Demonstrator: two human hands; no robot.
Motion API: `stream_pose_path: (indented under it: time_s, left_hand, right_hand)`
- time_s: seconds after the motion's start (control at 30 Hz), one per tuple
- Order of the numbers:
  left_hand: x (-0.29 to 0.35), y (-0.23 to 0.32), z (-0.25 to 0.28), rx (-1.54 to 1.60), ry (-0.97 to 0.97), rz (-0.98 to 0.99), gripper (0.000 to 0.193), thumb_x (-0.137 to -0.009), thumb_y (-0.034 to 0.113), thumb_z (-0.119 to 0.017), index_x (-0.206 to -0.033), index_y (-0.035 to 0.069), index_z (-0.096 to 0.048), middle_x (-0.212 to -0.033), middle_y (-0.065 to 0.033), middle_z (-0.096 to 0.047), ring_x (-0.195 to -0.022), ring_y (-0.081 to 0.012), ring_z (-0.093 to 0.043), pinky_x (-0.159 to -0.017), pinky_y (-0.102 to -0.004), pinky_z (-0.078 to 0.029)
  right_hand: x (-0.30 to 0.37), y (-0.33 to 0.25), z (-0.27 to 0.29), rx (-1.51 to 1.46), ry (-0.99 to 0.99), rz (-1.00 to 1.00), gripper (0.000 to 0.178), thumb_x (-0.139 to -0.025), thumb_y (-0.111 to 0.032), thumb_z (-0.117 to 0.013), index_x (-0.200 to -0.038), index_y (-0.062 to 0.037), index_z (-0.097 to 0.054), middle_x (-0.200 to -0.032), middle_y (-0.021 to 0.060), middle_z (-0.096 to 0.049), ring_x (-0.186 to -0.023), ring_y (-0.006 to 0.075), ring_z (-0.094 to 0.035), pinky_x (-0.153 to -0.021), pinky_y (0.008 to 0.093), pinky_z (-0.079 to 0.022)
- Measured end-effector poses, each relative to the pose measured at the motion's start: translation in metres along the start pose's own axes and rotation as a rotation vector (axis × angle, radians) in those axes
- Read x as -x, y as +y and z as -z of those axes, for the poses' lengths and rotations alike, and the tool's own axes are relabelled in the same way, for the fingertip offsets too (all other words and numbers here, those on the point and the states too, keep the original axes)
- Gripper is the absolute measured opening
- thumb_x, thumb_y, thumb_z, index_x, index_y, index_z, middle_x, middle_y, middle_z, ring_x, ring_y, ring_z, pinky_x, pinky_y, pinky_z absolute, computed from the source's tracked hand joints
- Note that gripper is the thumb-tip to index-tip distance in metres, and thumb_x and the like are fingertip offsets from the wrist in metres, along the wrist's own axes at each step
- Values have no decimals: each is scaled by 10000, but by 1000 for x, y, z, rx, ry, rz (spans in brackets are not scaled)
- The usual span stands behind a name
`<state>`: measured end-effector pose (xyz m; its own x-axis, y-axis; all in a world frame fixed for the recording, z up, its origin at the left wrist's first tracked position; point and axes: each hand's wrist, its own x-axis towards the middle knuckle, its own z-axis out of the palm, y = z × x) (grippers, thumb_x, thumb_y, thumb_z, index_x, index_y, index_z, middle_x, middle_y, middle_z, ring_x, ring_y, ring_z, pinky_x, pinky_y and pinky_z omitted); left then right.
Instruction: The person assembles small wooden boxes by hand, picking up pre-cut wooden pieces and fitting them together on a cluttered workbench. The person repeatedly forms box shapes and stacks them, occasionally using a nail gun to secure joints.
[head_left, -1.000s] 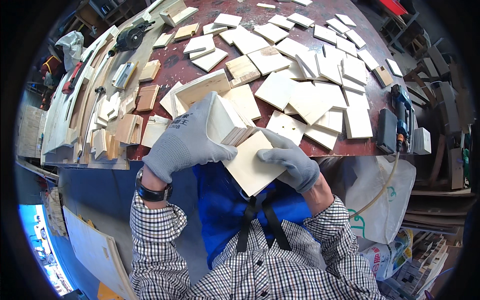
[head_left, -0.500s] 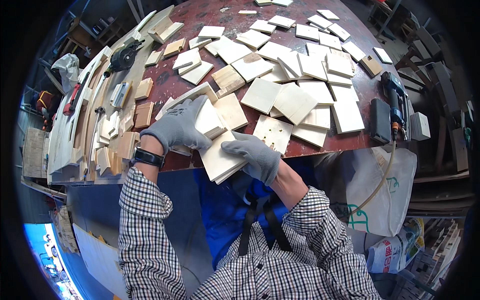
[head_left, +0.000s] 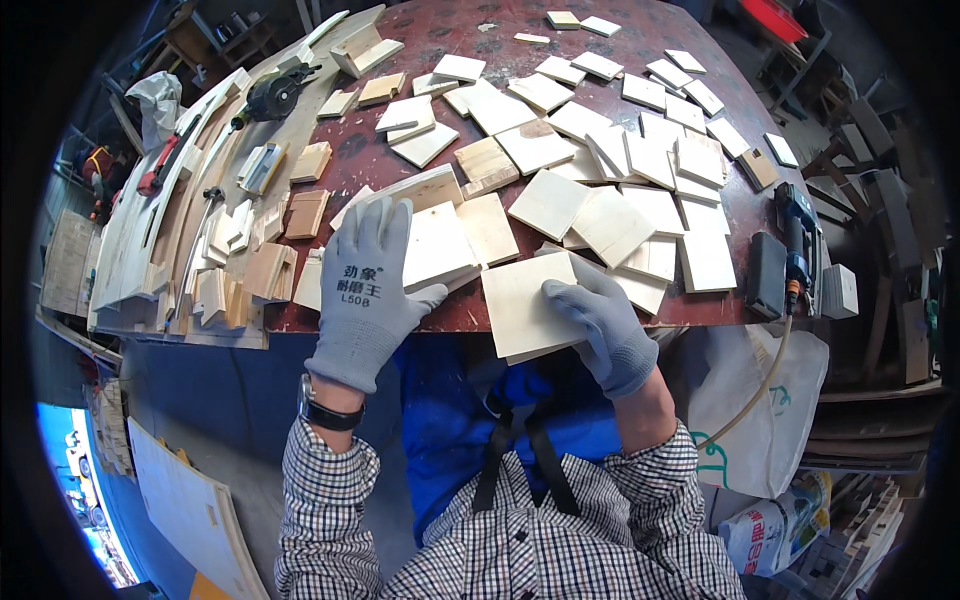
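Both hands wear grey knitted work gloves. My right hand [head_left: 603,325] grips thin square wooden boards [head_left: 525,305] at the table's near edge, its thumb on the top face. At least two boards lie together there; the lower one peeks out below. My left hand [head_left: 365,285] is open, fingers stretched out and thumb spread, beside a stack of pale wooden boards [head_left: 438,245]. Whether its fingers touch the stack I cannot tell. Another square board [head_left: 488,228] lies just right of that stack.
Many loose square boards [head_left: 612,225] lie scattered over the dark red table [head_left: 440,35]. On the right edge are a black air-powered tool [head_left: 797,235] with a hose and a dark block [head_left: 767,273]. Wood offcuts [head_left: 270,272] and a black power tool [head_left: 272,98] sit at the left.
My right hand has moved right with the boards, away from the stack. My left hand has let go of the stack and stretched out its fingers. The view has shifted slightly.
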<state>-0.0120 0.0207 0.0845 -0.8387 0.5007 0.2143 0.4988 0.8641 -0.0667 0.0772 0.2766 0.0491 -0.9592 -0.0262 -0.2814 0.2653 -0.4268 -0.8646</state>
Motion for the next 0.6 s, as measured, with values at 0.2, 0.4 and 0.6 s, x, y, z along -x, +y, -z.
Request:
stream_pose_path:
  time_s: [0.2, 0.4, 0.6]
  left_hand:
    - [69, 36, -87, 293, 500, 273, 1190, -775, 517, -906, -1642, 38, -246, -1664, -260, -252, -1542, -453, -252, -1251, -575, -274]
    - [49, 26, -105, 484, 597, 282, 1180, -736, 457, -944, -1632, 88, -271, -1632, -290, -262, -1501, -483, -329, -1208, -573, -360]
    - [47, 6, -108, 396, 531, 219, 965, -746, 395, -937, -1567, 248, -452, -1554, -252, -365, -1447, -470, -406, -1182, -543, -405]
  right_hand:
    - [-42, -16, 4, -48, 280, 286, 324, -1015, -139, -628, -1295, 23, -637, -1096, 101, -705, -953, 182, -711, -817, 300, -602]
    - [-107, -23, 23, 653, 195, 70, 329, -949, -214, -692, -1163, 37, -685, -956, 140, -716, -830, 218, -706, -736, 355, -585]
    - [-137, -6, 10, 1046, 167, -29, 467, -936, -345, -706, -1174, 56, -695, -1080, 266, -742, -1026, 359, -733, -929, 429, -562]
